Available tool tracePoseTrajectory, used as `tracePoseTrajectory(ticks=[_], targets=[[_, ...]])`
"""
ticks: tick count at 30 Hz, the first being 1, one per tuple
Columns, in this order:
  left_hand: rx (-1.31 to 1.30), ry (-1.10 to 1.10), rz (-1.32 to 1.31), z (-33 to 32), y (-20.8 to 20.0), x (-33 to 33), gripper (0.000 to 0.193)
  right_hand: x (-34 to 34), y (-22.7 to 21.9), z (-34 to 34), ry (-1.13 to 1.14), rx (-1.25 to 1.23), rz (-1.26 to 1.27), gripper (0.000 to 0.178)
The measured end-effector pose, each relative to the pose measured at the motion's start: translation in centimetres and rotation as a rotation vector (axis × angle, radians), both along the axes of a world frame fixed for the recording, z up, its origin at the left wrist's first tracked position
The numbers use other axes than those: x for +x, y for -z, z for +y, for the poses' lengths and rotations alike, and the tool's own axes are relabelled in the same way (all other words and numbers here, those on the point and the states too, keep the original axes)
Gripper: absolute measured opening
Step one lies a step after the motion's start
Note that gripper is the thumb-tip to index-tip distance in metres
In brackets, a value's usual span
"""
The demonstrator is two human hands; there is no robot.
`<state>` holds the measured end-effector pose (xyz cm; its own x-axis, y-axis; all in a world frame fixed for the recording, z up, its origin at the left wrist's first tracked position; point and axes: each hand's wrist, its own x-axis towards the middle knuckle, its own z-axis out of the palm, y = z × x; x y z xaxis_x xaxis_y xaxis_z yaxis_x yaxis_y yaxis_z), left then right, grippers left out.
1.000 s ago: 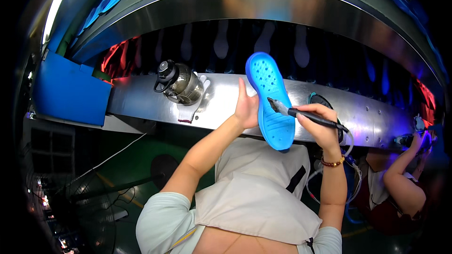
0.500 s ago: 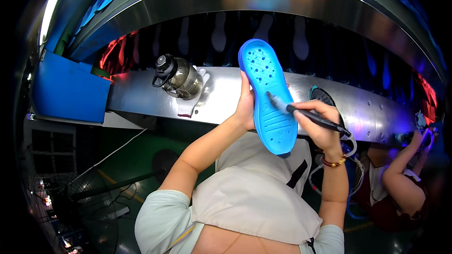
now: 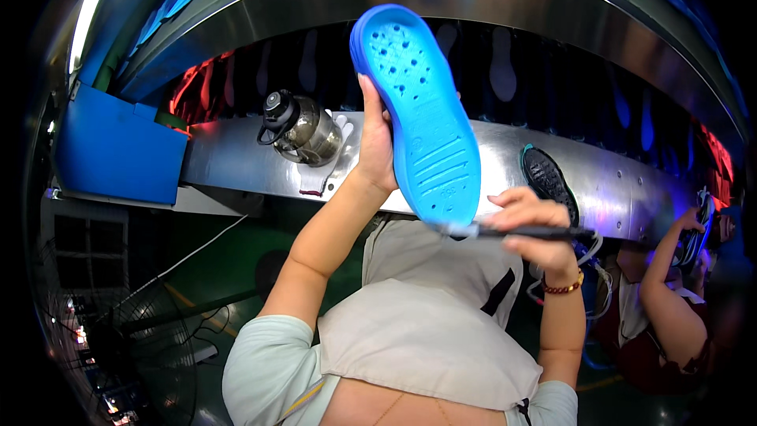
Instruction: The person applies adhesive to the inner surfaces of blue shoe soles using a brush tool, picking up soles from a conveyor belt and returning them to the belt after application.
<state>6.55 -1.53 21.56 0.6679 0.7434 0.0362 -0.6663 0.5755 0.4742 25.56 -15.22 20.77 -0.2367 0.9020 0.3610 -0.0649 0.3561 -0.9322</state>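
Observation:
A bright blue shoe sole (image 3: 430, 122) hangs tilted over the bench, its dimpled, ribbed inner side facing me. My left hand (image 3: 377, 146) grips its left edge, thumb along the rim and the other fingers mostly hidden behind. In my right hand (image 3: 540, 225) is a brush with a black handle (image 3: 528, 232), and a pale hose trails from its back end. The brush tip is at the heel end of the sole, at its lower rim; contact there is hard to make out. Right of the blue sole, a black sole (image 3: 550, 177) lies on the metal bench.
A dark jug (image 3: 311, 136) stands on the metal bench (image 3: 229, 159), beside a white glove (image 3: 317, 180). Behind the bench, several soles (image 3: 502, 63) line a dark opening. A blue box (image 3: 118, 146) is at left. Another person's arm (image 3: 670, 292) works at the right.
My left hand has moved the blue sole up and to the left. The brush has gone from the sole's middle to its heel end, and its handle now lies nearly level.

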Motion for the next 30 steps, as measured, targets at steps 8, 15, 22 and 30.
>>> tracePoseTrajectory(ticks=[8,15,22,30], targets=[[0.055,-0.127,0.053,-5.1,-0.1,1.1,0.06,-3.1,0.6,-0.4,0.228,-0.226,0.38,0.02],[-0.082,-0.035,-0.122,-3.3,0.4,1.1,0.043,-1.1,-2.1,0.6,0.205,-0.094,0.049,0.02],[-0.109,0.007,-0.097,-1.7,-0.5,0.9,0.044,-1.4,-2.6,1.3,0.092,-0.086,-0.034,0.017],[-0.184,0.427,0.272,-1.4,-0.8,0.1,0.046,0.0,-4.2,1.4,0.035,0.103,-0.383,0.02]])
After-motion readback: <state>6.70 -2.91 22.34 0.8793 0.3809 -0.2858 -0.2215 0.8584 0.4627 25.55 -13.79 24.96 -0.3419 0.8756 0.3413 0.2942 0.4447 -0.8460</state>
